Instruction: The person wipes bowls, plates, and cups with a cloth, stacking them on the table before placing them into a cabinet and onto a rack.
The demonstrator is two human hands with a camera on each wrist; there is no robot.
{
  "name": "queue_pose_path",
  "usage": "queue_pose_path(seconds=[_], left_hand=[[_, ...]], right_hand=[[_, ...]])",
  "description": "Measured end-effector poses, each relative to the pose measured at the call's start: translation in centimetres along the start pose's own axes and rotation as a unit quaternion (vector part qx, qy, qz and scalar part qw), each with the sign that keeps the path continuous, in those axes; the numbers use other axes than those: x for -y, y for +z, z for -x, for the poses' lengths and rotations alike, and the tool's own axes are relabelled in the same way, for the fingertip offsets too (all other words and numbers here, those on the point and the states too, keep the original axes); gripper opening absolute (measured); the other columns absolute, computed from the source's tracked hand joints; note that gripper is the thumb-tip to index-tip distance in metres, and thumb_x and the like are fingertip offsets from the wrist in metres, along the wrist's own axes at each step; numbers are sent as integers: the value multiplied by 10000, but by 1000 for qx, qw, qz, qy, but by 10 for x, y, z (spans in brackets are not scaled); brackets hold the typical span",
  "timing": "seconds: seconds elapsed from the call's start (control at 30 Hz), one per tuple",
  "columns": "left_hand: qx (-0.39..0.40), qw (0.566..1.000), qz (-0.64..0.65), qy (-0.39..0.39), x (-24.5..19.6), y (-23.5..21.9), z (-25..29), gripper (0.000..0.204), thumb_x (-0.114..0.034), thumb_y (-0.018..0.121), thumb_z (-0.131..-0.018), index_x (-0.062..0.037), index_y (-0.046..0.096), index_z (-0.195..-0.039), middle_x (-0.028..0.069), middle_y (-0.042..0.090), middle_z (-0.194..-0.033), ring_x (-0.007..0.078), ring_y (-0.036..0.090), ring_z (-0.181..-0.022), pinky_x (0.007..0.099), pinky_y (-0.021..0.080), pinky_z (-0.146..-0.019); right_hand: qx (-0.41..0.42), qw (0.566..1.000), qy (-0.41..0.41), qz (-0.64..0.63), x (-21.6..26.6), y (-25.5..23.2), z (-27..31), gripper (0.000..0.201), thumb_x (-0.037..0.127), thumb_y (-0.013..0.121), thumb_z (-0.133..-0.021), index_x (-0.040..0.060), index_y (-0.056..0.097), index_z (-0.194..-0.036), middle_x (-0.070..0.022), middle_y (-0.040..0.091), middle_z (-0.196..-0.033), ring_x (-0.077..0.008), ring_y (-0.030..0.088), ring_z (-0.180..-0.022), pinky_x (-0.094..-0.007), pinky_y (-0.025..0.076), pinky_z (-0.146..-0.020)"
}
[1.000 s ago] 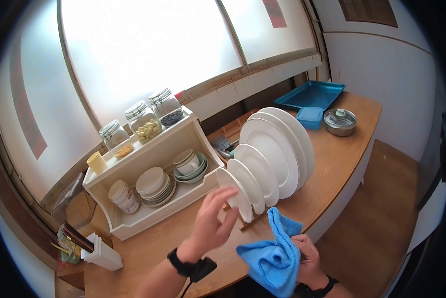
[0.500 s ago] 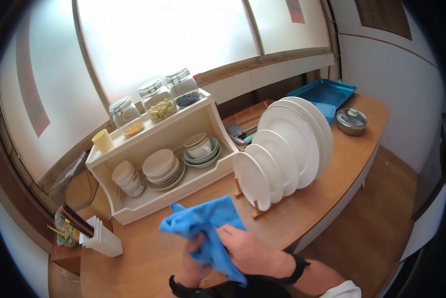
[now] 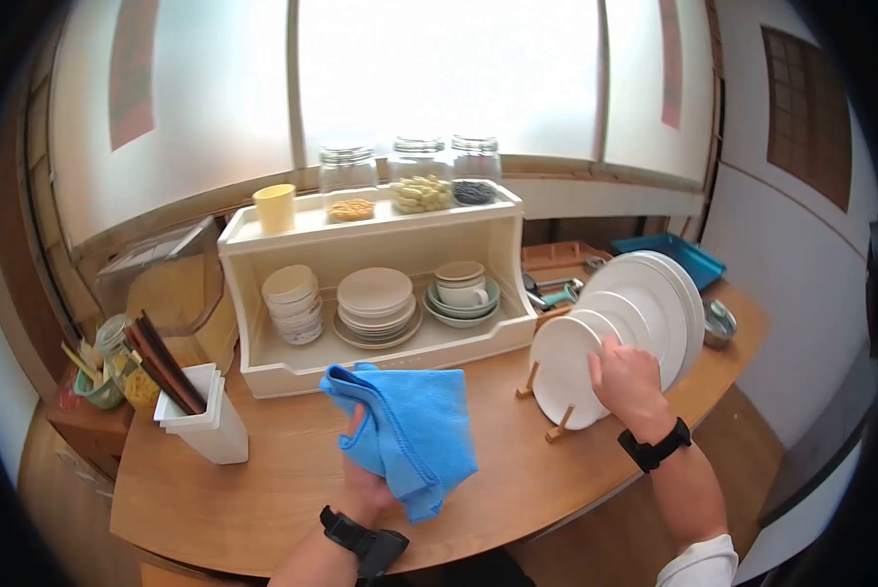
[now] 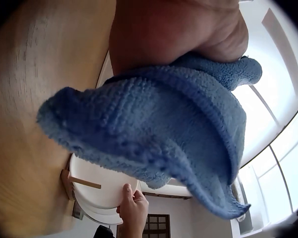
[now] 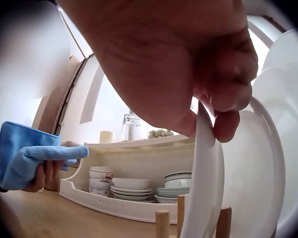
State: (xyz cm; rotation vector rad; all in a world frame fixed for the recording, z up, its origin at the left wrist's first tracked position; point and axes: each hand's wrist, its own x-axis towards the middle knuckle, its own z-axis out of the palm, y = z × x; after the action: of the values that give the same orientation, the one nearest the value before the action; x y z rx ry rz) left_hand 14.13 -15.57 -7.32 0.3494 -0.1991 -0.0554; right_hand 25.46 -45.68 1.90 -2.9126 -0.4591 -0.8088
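A blue cloth [image 3: 409,430] drapes over my left hand [image 3: 362,479], which grips it above the table; the cloth hides most of those fingers. My right hand [image 3: 630,380] pinches the rim of the front white plate [image 3: 564,367], thumb on one face and fingers on the other, as the right wrist view shows. That plate [image 5: 202,188] stands upright in a wooden rack [image 3: 559,424], with several larger white plates [image 3: 672,303] behind it. In the left wrist view the cloth [image 4: 154,119] fills the middle, and the right hand [image 4: 134,208] is at the plate's edge.
A cream shelf [image 3: 380,367] behind the cloth holds bowls, stacked plates [image 3: 375,298] and a cup, with jars [image 3: 421,181] on top. At the left stands a white holder [image 3: 209,426] with dark utensils. A blue tray [image 3: 674,256] and a metal pot [image 3: 719,323] lie at the back right.
The cloth has passed from my right hand to my left. My right hand has moved right, from the cloth to the front plate. The head view has turned left.
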Motion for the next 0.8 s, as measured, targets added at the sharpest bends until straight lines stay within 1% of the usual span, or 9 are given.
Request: queue_pose_path(seconds=[0.2,0.33,0.4,0.43,0.5,0.53,0.63,0.7,0.8], left_hand=[[-31,999,1,-8,-4,-2,3,650,-568,456,-926,-116,419,-1391,138,488,-1379,335,493,-1232,530,361,-1062],[-13,999,-9,-32,3,-10,2,646,-560,462,-927,-105,421,-1383,131,493,-1376,326,496,-1231,524,363,-1065],[-14,999,-26,-35,8,-11,1,649,-560,464,-926,-100,420,-1382,129,492,-1377,326,493,-1234,524,361,-1068],[-28,998,-35,-42,11,-7,1,651,-559,465,-926,-97,418,-1383,129,489,-1380,324,489,-1240,521,358,-1071],[-50,996,-49,-47,14,-1,3,654,-557,467,-926,-93,416,-1384,129,486,-1383,322,485,-1245,519,356,-1074],[-22,998,-12,-54,14,1,3,619,-525,483,-935,-84,429,-1365,128,517,-1347,301,518,-1211,494,382,-1060],[14,997,25,-72,15,2,4,572,-454,537,-935,-61,445,-1340,128,554,-1297,276,559,-1162,458,425,-1032],[21,996,26,-81,11,-3,5,563,-415,575,-927,-47,448,-1334,128,560,-1284,272,568,-1147,448,442,-1018],[-39,996,-77,-36,4,-10,8,554,-298,659,-890,-24,450,-1324,130,573,-1251,263,587,-1109,428,482,-977]], right_hand=[[-31,997,-61,22,3,-5,-6,204,201,568,-883,27,573,-777,-196,627,-637,-373,642,-597,-444,522,-566],[-107,991,-58,63,17,-52,-5,194,195,560,-891,43,578,-773,-177,611,-617,-364,632,-581,-453,501,-537],[-192,979,-61,36,30,-77,-1,207,184,563,-906,36,553,-762,-171,598,-612,-362,605,-555,-435,467,-504],[-185,980,-61,37,34,-89,4,207,184,563,-906,36,553,-762,-171,598,-612,-362,605,-555,-435,467,-504],[-221,961,-75,-145,45,-100,11,221,169,560,-929,24,527,-765,-145,549,-572,-286,553,-474,-375,420,-466],[-218,961,-74,-151,52,-95,15,221,169,560,-929,24,527,-765,-145,549,-572,-286,553,-474,-375,420,-466],[-106,931,-88,-337,73,-72,31,188,145,563,-942,3,563,-818,-71,495,-554,-107,443,-484,-289,362,-455],[-47,895,-91,-434,96,-48,42,174,142,570,-941,-1,585,-843,-66,535,-594,-106,482,-524,-273,387,-483],[-90,847,-63,-521,120,-9,46,167,146,570,-943,-8,598,-886,-67,573,-660,-94,525,-599,-260,421,-535]])
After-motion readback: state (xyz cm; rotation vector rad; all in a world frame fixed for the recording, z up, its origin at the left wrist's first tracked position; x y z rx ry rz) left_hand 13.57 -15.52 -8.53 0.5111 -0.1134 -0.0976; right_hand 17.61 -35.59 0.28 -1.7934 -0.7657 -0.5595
